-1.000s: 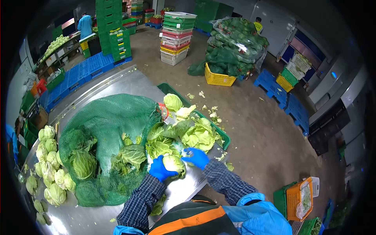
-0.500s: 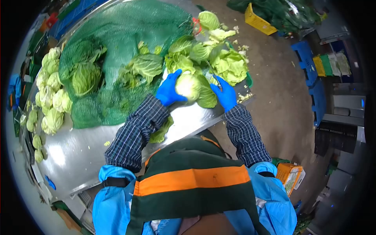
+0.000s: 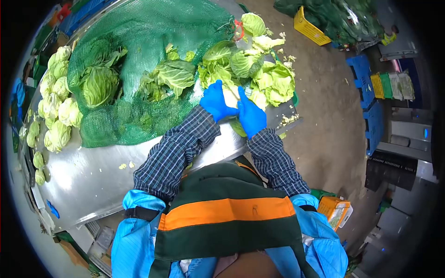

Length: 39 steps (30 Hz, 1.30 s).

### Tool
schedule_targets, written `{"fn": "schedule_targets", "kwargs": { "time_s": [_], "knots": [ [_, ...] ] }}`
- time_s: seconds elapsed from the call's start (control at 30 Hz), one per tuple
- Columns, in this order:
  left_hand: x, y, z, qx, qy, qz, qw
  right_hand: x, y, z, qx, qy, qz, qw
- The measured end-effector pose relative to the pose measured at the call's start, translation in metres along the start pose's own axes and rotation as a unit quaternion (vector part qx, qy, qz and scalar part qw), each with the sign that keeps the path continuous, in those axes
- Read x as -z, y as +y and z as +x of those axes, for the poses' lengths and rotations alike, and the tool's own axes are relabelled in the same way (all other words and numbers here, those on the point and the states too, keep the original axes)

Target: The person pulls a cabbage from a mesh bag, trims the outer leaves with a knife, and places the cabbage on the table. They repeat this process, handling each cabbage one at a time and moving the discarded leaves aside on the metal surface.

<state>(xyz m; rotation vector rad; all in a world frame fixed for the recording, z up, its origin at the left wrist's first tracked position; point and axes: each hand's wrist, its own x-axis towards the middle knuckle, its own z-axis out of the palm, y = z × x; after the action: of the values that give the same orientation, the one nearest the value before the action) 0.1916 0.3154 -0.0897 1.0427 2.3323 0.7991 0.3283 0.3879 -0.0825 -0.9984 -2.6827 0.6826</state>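
We are looking straight down past our own dark green apron with an orange band [image 3: 222, 213] at a shiny steel worktop [image 3: 88, 185]. Our left hand [image 3: 216, 103], in a blue glove, is curling over the left side of a pale green round cabbage head [image 3: 231, 97], with the fingers pressed together against it. Our right hand [image 3: 251, 116], also gloved in blue, is clasping the right side, with the fingers closed and tight together. The two hands are nearly meeting and are hiding most of the cabbage head. We cannot tell whether the right hand is holding anything besides.

The cabbage head is sitting near the right edge of the worktop. A heap of loose dark green outer leaves [image 3: 262, 76] is crowding right up against its far side. Just left of our left forearm, a large green mesh sack [image 3: 139, 111] is sprawling across the worktop. A whole leafy cabbage [image 3: 98, 85] is showing through its netting, and a red tie [image 3: 238, 31] is hanging at its mouth. Along the far left edge, a row of pale trimmed cabbages [image 3: 58, 111] is lying well apart from the hands.

To the right, the brown concrete floor [image 3: 324, 139] is carrying leaf scraps, a yellow plastic crate [image 3: 309, 24], blue plastic pallets [image 3: 366, 65] and an orange plastic crate [image 3: 336, 208].
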Motion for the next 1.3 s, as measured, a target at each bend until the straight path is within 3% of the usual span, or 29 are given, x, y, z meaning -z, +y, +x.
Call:
{"fn": "schedule_targets", "kwargs": {
  "time_s": [0.1, 0.2, 0.47, 0.57, 0.63, 0.67, 0.73, 0.77, 0.8, 0.83, 0.87, 0.9, 0.93, 0.97, 1.0, 1.07, 1.13, 1.17, 1.3],
  "knots": [
    [0.002, -0.002, 0.006, -0.008, -0.052, 0.039, 0.998, 0.013, 0.006, 0.014, -0.033, -0.070, -0.038, 0.996],
    [0.005, 0.001, 0.007, 0.008, -0.049, 0.038, 0.998, 0.023, -0.019, 0.008, -0.067, -0.115, -0.060, 0.989],
    [0.014, 0.001, 0.008, -0.002, -0.079, 0.058, 0.995, 0.027, -0.009, 0.025, -0.122, -0.122, -0.045, 0.984],
    [0.004, -0.027, 0.008, -0.056, -0.049, -0.013, 0.997, 0.003, 0.074, 0.025, -0.164, -0.031, -0.007, 0.986],
    [0.007, -0.054, 0.011, -0.084, -0.049, -0.011, 0.995, -0.012, 0.125, 0.021, -0.071, -0.021, 0.012, 0.997],
    [0.007, -0.061, 0.012, -0.103, -0.048, -0.013, 0.993, -0.009, 0.114, 0.019, -0.074, -0.015, 0.012, 0.997],
    [0.012, -0.055, 0.009, -0.129, -0.095, -0.042, 0.986, 0.040, 0.025, 0.014, -0.167, -0.089, 0.067, 0.980],
    [0.022, -0.041, 0.010, -0.232, -0.118, -0.013, 0.965, 0.057, -0.013, 0.020, -0.213, -0.118, 0.060, 0.968],
    [0.030, -0.030, 0.011, -0.335, -0.140, 0.015, 0.932, 0.049, -0.006, 0.022, -0.216, -0.117, 0.061, 0.967],
    [0.034, -0.023, 0.008, -0.346, -0.099, -0.072, 0.930, 0.032, 0.011, 0.023, -0.129, -0.101, 0.132, 0.978],
    [0.029, -0.029, 0.009, -0.322, -0.022, -0.098, 0.941, 0.016, 0.028, 0.026, -0.037, -0.077, 0.200, 0.976],
    [0.021, -0.040, 0.007, -0.246, -0.027, -0.132, 0.960, -0.003, 0.047, 0.025, 0.057, 0.010, 0.181, 0.982],
    [0.009, -0.050, 0.001, -0.164, -0.031, -0.167, 0.972, 0.000, 0.046, 0.024, 0.057, 0.017, 0.180, 0.982],
    [-0.009, -0.054, -0.005, -0.148, -0.030, -0.270, 0.951, 0.001, 0.042, 0.017, -0.018, -0.012, 0.186, 0.982],
    [-0.007, -0.044, -0.013, -0.198, 0.030, -0.132, 0.971, 0.001, 0.039, 0.008, -0.095, -0.046, 0.191, 0.976],
    [-0.008, -0.020, -0.022, -0.136, 0.060, -0.118, 0.982, 0.005, 0.031, 0.002, -0.100, -0.050, 0.199, 0.974],
    [-0.019, -0.017, -0.020, -0.144, 0.083, -0.086, 0.982, 0.015, 0.026, 0.003, -0.076, -0.075, 0.113, 0.988],
    [-0.023, -0.016, -0.018, -0.154, 0.105, -0.057, 0.981, 0.011, 0.031, 0.001, -0.015, -0.042, 0.102, 0.994],
    [-0.023, -0.011, -0.013, -0.164, 0.078, -0.048, 0.982, 0.023, 0.012, -0.001, -0.032, -0.108, -0.039, 0.993]
  ]
}}
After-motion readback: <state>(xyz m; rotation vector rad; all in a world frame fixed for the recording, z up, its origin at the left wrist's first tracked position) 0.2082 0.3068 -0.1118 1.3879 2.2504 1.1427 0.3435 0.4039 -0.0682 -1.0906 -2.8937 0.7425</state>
